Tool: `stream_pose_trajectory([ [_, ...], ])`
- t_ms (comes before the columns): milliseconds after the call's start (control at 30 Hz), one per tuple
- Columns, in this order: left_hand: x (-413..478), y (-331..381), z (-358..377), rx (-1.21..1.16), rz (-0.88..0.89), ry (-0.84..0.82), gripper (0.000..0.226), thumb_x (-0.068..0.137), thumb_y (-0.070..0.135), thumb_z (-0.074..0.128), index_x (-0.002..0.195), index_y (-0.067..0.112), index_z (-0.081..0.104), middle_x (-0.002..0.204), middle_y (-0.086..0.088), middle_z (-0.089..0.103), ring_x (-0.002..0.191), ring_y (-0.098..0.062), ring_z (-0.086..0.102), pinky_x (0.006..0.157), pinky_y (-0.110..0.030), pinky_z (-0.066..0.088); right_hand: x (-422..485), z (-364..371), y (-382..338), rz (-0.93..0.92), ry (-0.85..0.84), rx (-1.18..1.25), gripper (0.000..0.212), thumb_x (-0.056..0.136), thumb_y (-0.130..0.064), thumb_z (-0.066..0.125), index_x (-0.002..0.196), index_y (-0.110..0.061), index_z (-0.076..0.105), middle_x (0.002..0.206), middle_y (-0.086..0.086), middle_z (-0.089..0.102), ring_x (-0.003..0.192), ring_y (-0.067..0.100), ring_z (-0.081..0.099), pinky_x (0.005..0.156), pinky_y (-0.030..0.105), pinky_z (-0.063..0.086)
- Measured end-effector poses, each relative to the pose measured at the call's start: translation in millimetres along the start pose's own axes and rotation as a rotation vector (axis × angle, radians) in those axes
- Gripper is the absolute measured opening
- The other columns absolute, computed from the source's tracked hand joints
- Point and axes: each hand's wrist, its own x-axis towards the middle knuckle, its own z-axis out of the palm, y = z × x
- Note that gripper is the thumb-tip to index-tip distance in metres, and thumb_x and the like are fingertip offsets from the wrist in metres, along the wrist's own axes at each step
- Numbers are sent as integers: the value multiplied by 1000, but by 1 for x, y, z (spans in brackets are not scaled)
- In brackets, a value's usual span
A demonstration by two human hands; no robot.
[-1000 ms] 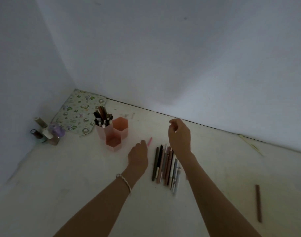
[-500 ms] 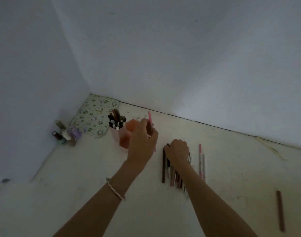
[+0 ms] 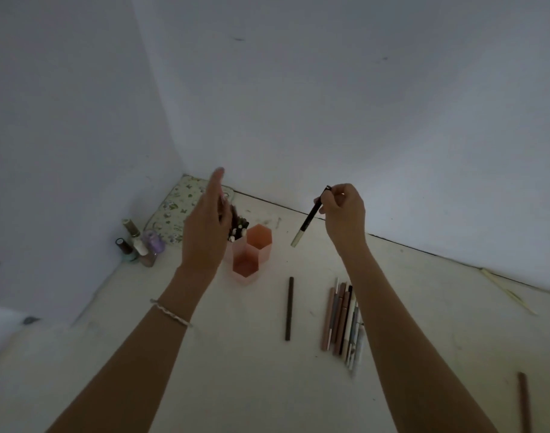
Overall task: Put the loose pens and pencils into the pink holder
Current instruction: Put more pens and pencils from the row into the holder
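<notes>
Meeting in a corner, bare pale walls (image 3: 329, 104) bound a scuffed off-white surface (image 3: 242, 370). Pink holder (image 3: 251, 251) stands there. Left hand (image 3: 205, 232) open above it; right hand (image 3: 344, 214) pinches a dark pen (image 3: 309, 220); loose pens (image 3: 342, 320) lie nearby.

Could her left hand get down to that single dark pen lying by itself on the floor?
Probably yes. The left hand is open and holds nothing, raised by the pink holder. The dark pen lies alone, apart from the bundle of pens, with bare floor around it. The right hand is up, holding a black pen.
</notes>
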Motion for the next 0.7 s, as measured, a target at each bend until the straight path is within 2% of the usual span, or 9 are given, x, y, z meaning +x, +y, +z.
stream_pose_trajectory([
  [67, -11, -10, 6, 121, 86, -44, 38, 97, 13, 57, 134, 11, 57, 106, -9, 67, 95, -27, 65, 83, -40, 53, -7, 6, -7, -45, 0, 64, 7, 90, -11, 54, 97, -13, 52, 86, 15, 71, 68, 19, 61, 68, 27, 49],
  [133, -17, -17, 5, 208, 109, 78, 28, 95, 12, 59, 121, 7, 67, 127, -17, 61, 121, -35, 54, 102, -49, 43, -17, 14, -16, -108, -15, 170, 25, 91, -10, 54, 110, -23, 48, 85, 11, 72, 76, 25, 65, 75, 33, 52],
  [167, -17, -18, 3, 208, 96, 176, 29, 95, 10, 58, 122, 7, 66, 130, -18, 58, 124, -34, 50, 105, -47, 40, -22, 20, -21, -151, -25, 246, 32, 92, -9, 54, 114, -30, 46, 85, 7, 73, 78, 23, 67, 76, 31, 54],
  [233, -13, -16, -5, 141, 53, 302, 33, 93, 6, 54, 125, 6, 61, 127, -17, 57, 121, -30, 48, 104, -41, 40, -31, 38, -29, -252, -30, 327, 36, 93, -9, 53, 111, -39, 48, 85, -1, 74, 78, 12, 69, 72, 22, 55],
  [300, -9, -12, -12, 82, -11, 315, 34, 91, 3, 51, 124, 3, 59, 123, -16, 57, 117, -27, 48, 103, -35, 40, -40, 60, -32, -351, -31, 270, 28, 94, -12, 53, 106, -37, 51, 85, -6, 73, 75, 7, 68, 66, 17, 53],
  [367, -6, -7, -16, 37, -50, 296, 34, 89, 0, 49, 121, 2, 59, 119, -14, 59, 113, -25, 50, 100, -28, 39, -47, 78, -27, -436, -56, 131, 20, 96, -12, 51, 108, -29, 52, 87, -4, 70, 76, 11, 67, 67, 26, 56],
  [433, -7, -3, -18, -42, -65, 267, 33, 88, -2, 47, 118, 3, 59, 115, -11, 58, 106, -24, 55, 95, -30, 45, -52, 90, -13, -506, -111, -18, 15, 98, -12, 49, 110, -20, 53, 90, 0, 67, 81, 15, 65, 73, 34, 55],
  [567, -13, 4, -16, -124, -96, 193, 36, 86, 0, 45, 118, 9, 58, 114, -4, 55, 94, -13, 58, 80, -25, 50, -53, 101, 14, -550, -231, -310, 18, 100, -15, 48, 113, -11, 60, 96, 7, 68, 87, 22, 63, 77, 37, 53],
  [700, -23, 18, -7, -176, -195, 154, 29, 85, 4, 47, 110, 16, 58, 108, 3, 56, 89, -11, 57, 74, -18, 47, -53, 96, 28, -697, -280, -527, 22, 94, -12, 56, 111, -11, 71, 119, 10, 64, 107, 27, 57, 95, 40, 45],
])
